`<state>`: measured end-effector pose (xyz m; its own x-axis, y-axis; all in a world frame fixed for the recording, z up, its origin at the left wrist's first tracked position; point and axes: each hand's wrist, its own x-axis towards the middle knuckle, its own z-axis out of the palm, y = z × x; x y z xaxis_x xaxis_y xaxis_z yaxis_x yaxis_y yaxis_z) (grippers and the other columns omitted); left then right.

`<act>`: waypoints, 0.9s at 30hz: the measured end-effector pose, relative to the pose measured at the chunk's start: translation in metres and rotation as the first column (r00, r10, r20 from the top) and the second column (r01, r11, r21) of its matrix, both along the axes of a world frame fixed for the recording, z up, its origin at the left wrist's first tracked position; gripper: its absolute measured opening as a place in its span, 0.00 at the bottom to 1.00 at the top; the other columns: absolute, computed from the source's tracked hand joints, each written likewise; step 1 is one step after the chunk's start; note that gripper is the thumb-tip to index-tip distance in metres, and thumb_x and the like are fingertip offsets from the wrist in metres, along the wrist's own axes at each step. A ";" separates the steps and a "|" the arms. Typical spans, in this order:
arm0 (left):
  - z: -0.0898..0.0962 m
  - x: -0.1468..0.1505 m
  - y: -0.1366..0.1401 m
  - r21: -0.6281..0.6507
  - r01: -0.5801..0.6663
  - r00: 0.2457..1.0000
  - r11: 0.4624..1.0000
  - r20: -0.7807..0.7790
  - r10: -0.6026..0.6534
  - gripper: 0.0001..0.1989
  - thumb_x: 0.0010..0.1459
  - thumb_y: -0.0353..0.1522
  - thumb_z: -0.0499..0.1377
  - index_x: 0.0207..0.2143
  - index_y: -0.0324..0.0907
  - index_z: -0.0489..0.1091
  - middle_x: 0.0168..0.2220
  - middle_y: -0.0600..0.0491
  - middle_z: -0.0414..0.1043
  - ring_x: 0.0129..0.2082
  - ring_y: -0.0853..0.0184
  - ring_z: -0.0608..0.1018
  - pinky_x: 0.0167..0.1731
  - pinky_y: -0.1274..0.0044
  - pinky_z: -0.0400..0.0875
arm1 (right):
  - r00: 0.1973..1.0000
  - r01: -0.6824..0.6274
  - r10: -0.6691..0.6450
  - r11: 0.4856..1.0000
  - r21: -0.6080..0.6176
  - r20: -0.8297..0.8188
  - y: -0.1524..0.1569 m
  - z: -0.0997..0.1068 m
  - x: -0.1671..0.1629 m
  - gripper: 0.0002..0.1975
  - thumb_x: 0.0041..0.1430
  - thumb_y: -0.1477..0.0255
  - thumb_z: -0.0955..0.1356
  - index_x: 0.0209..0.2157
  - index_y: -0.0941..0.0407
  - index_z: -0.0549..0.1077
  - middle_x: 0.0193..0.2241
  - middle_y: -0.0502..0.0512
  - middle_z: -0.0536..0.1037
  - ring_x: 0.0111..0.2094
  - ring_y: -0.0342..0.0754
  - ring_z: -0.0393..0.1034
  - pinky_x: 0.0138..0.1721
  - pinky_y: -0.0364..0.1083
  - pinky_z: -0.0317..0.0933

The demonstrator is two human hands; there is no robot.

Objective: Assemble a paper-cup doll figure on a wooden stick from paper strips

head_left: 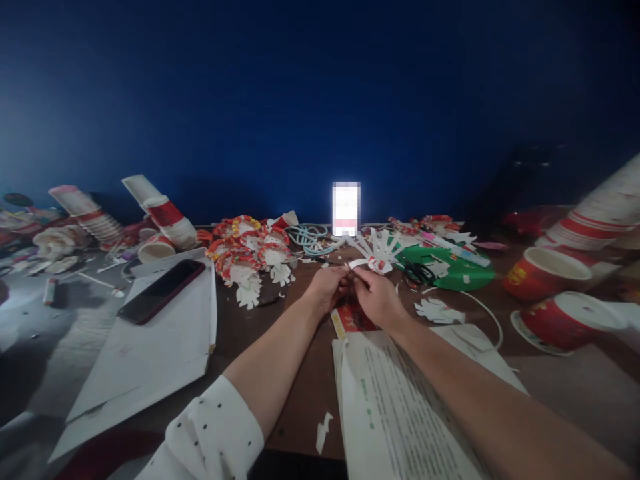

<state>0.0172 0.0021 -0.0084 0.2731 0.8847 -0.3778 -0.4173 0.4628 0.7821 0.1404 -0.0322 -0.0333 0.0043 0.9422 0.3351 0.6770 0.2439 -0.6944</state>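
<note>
My left hand (327, 288) and my right hand (379, 295) meet above the middle of the table, fingers bent and closed in a pinch. Between them is a cut paper cup (381, 255), its white strips fanned out like petals. One curled strip bends toward my fingertips, and the exact grip is partly hidden. Below the hands lies a red and yellow printed piece (354, 316). Black-handled scissors (419, 272) rest just right of my right hand, and a white cut-out paper shape (439, 311) lies nearer to me.
Printed papers (385, 400) lie under my right forearm. Left, a phone (163, 290) rests on white sheets (150, 360), near a pile of cut cup pieces (250, 250). Stacked paper cups (595, 207) and red cups (555, 273) stand right. A bright pixelated screen (346, 208) is behind.
</note>
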 end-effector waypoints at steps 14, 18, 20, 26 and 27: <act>0.006 0.003 -0.002 -0.029 -0.100 0.992 0.995 -0.081 0.097 0.12 0.54 0.21 0.61 0.19 0.35 0.66 0.15 0.58 0.62 0.15 0.80 0.60 0.16 0.85 0.54 | 1.000 -0.010 0.010 0.999 0.032 0.003 -0.001 -0.001 0.001 0.18 0.63 0.71 0.62 0.49 0.55 0.79 0.43 0.60 0.83 0.46 0.56 0.78 0.49 0.49 0.68; 0.005 0.002 0.000 -0.039 -0.118 0.989 0.992 -0.092 0.114 0.11 0.54 0.23 0.63 0.20 0.34 0.69 0.15 0.58 0.63 0.14 0.80 0.61 0.16 0.85 0.55 | 0.999 -0.021 0.021 1.000 0.006 -0.040 0.000 0.001 0.002 0.17 0.63 0.71 0.62 0.48 0.55 0.80 0.44 0.60 0.83 0.46 0.56 0.78 0.50 0.50 0.68; 0.003 0.002 0.000 -0.043 -0.126 0.987 0.991 -0.103 0.121 0.11 0.55 0.23 0.63 0.21 0.35 0.69 0.15 0.58 0.63 0.14 0.80 0.61 0.16 0.85 0.55 | 0.998 -0.027 0.026 1.000 -0.012 -0.059 0.001 0.003 0.002 0.17 0.63 0.71 0.63 0.47 0.55 0.80 0.44 0.60 0.83 0.44 0.55 0.78 0.49 0.51 0.68; 0.001 0.001 0.000 -0.019 -0.116 0.988 0.993 -0.103 0.114 0.13 0.56 0.24 0.64 0.20 0.36 0.67 0.15 0.59 0.62 0.13 0.80 0.61 0.15 0.86 0.55 | 0.992 -0.059 0.055 0.998 -0.034 -0.111 0.001 0.007 0.003 0.18 0.61 0.70 0.64 0.48 0.57 0.80 0.43 0.59 0.83 0.43 0.55 0.78 0.48 0.50 0.68; 0.001 0.001 0.000 -0.014 -0.112 0.989 0.994 -0.104 0.110 0.13 0.55 0.24 0.64 0.20 0.36 0.68 0.14 0.59 0.62 0.13 0.80 0.61 0.15 0.86 0.55 | 0.991 -0.065 0.061 0.997 -0.030 -0.123 0.000 0.008 0.003 0.18 0.61 0.70 0.64 0.47 0.57 0.80 0.42 0.58 0.84 0.43 0.55 0.78 0.47 0.50 0.68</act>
